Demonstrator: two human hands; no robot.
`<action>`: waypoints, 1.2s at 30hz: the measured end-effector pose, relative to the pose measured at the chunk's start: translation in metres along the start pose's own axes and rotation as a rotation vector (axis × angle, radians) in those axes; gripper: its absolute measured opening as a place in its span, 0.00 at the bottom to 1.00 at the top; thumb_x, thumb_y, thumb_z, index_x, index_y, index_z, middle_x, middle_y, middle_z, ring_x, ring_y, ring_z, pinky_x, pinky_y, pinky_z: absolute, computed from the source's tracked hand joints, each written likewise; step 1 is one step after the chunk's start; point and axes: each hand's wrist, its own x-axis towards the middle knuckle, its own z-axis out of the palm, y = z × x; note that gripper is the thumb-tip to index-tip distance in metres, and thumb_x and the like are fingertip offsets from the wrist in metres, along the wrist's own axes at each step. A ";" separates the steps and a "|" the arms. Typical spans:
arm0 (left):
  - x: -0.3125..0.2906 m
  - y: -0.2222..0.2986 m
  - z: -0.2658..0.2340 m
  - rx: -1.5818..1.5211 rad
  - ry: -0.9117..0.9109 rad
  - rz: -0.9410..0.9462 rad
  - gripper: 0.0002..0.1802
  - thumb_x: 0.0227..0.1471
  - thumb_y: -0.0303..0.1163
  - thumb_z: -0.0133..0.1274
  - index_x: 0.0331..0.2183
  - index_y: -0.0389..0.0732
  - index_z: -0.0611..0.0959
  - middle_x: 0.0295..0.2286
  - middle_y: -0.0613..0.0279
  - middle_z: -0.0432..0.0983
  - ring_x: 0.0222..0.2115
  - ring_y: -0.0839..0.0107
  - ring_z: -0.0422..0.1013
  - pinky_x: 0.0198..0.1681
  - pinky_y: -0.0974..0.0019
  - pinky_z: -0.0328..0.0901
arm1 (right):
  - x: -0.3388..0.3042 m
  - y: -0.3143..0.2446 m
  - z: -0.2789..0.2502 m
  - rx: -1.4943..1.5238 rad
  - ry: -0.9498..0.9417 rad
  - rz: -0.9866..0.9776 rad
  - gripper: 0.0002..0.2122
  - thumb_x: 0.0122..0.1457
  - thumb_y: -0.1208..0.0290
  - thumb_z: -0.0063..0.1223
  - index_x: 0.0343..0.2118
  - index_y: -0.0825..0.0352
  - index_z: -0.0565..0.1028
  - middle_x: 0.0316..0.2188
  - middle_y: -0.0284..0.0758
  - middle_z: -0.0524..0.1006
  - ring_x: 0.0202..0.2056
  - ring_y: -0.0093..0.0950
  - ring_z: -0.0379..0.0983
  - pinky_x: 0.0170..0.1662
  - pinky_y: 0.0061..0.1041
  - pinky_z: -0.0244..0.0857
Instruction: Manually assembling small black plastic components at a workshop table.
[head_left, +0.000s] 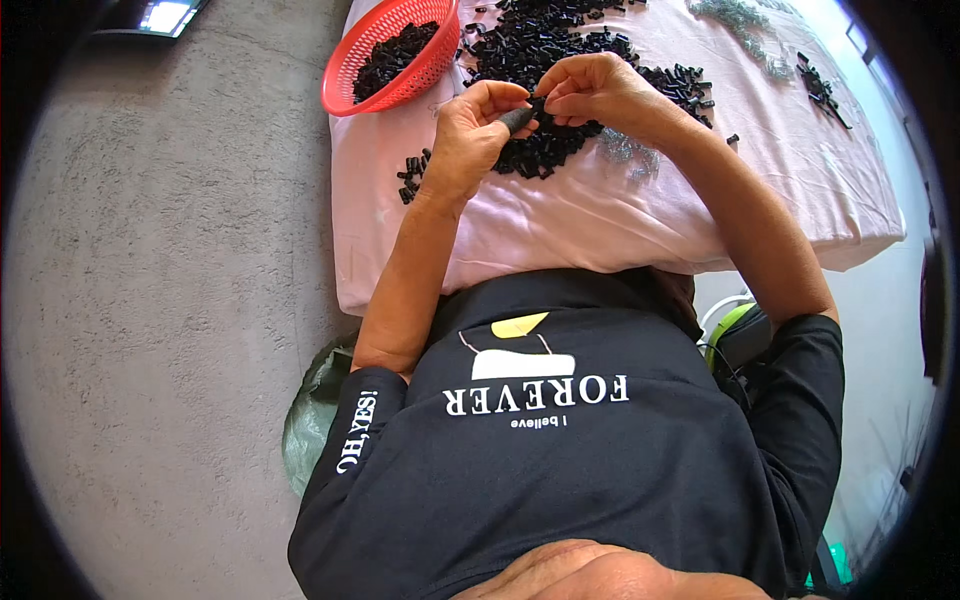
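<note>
Over a pile of small black tube-shaped parts (545,150), my two hands meet with fingertips pinched close together. My left hand (472,130) is closed, and a dark cover sits on its thumb. Thumb and fingers of my right hand (605,92) are pressed together just beside it. Whatever lies between the fingertips is too small and too dark against the black parts to make out. Close below my right hand lies a small heap of thin silvery metal pieces (630,152).
A red plastic basket (340,75) of black parts stands at the table's far left corner. Pink cloth (560,225) covers the table. More silvery pieces (745,35) and a small black cluster (820,92) lie far right. A greenish plastic bag (310,430) is on the floor.
</note>
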 end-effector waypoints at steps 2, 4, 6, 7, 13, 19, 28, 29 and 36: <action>0.001 0.001 0.002 -0.011 -0.017 0.003 0.13 0.51 0.15 0.47 0.41 0.31 0.77 0.35 0.58 0.76 0.33 0.74 0.75 0.41 0.72 0.71 | -0.001 -0.002 0.002 -0.010 0.003 0.016 0.07 0.55 0.77 0.55 0.37 0.69 0.78 0.26 0.30 0.77 0.28 0.16 0.74 0.33 0.15 0.70; 0.002 0.001 0.004 -0.023 -0.032 0.007 0.12 0.52 0.15 0.48 0.41 0.31 0.77 0.35 0.58 0.76 0.33 0.74 0.75 0.41 0.73 0.71 | -0.001 -0.002 0.002 -0.020 0.005 0.032 0.07 0.55 0.77 0.55 0.37 0.69 0.78 0.25 0.29 0.77 0.28 0.16 0.74 0.33 0.15 0.70; 0.004 0.000 0.007 0.001 -0.048 0.029 0.12 0.52 0.16 0.47 0.40 0.31 0.77 0.33 0.59 0.76 0.33 0.75 0.75 0.40 0.74 0.71 | 0.000 0.001 0.001 -0.015 0.016 0.058 0.06 0.56 0.77 0.54 0.36 0.69 0.77 0.25 0.30 0.77 0.28 0.16 0.74 0.33 0.15 0.70; 0.005 -0.001 0.008 0.001 -0.046 0.030 0.12 0.52 0.16 0.47 0.40 0.31 0.77 0.33 0.59 0.76 0.33 0.75 0.75 0.40 0.74 0.71 | 0.000 0.001 0.001 -0.016 0.014 0.057 0.06 0.56 0.77 0.54 0.36 0.69 0.77 0.25 0.30 0.77 0.28 0.16 0.74 0.33 0.15 0.70; 0.022 -0.017 -0.010 0.639 0.171 0.273 0.14 0.41 0.19 0.52 0.34 0.39 0.82 0.32 0.57 0.78 0.28 0.70 0.76 0.34 0.69 0.70 | 0.002 0.000 -0.003 -0.062 0.170 0.132 0.06 0.60 0.75 0.47 0.36 0.69 0.75 0.27 0.33 0.78 0.27 0.20 0.76 0.32 0.17 0.72; 0.028 -0.010 -0.009 0.943 0.103 0.345 0.16 0.42 0.27 0.59 0.38 0.38 0.82 0.33 0.59 0.75 0.27 0.67 0.72 0.35 0.68 0.68 | 0.001 0.003 -0.010 -0.141 0.243 0.175 0.04 0.60 0.72 0.50 0.35 0.66 0.73 0.26 0.31 0.77 0.28 0.18 0.74 0.32 0.17 0.70; 0.051 -0.023 -0.008 1.029 0.117 0.411 0.20 0.38 0.32 0.62 0.38 0.39 0.82 0.33 0.57 0.76 0.29 0.65 0.73 0.36 0.65 0.69 | 0.002 0.002 -0.011 -0.071 0.271 0.188 0.04 0.61 0.73 0.49 0.35 0.67 0.72 0.29 0.34 0.78 0.31 0.20 0.76 0.35 0.18 0.71; 0.056 -0.021 -0.011 1.004 0.105 0.422 0.20 0.38 0.32 0.62 0.38 0.39 0.82 0.33 0.57 0.76 0.29 0.66 0.74 0.36 0.65 0.69 | 0.002 0.001 -0.012 -0.071 0.273 0.189 0.04 0.61 0.73 0.49 0.35 0.67 0.72 0.29 0.34 0.78 0.31 0.20 0.76 0.35 0.18 0.71; 0.095 -0.013 -0.001 0.989 0.040 0.533 0.13 0.47 0.25 0.53 0.38 0.41 0.83 0.36 0.53 0.77 0.37 0.58 0.75 0.44 0.62 0.68 | 0.005 0.005 -0.017 -0.091 0.341 0.124 0.04 0.62 0.74 0.47 0.36 0.69 0.72 0.32 0.35 0.78 0.34 0.21 0.77 0.37 0.18 0.71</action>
